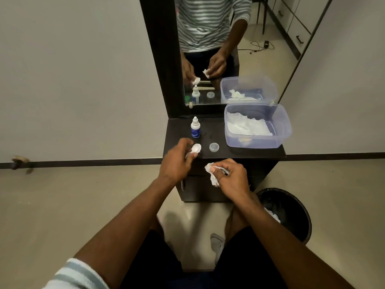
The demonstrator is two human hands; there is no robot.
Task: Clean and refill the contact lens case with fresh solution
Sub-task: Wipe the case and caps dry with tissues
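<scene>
Pinching the white lens case [195,148] in left hand [177,161] at the near-left shelf edge [239,154]; gripping crumpled tissue [212,174] in right hand [233,179]. Risking a drop off that edge through a loose pinch.

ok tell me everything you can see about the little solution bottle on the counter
The solution bottle is small, apparently plastic, with a white body, a dark blue label too blurred to read, and a white cone-shaped dropper cap that is still on. It stands upright near the back left of the dark counter, in front of the mirror, which shows its reflection. Nothing touches it; the left hand works nearer the front edge.
</scene>
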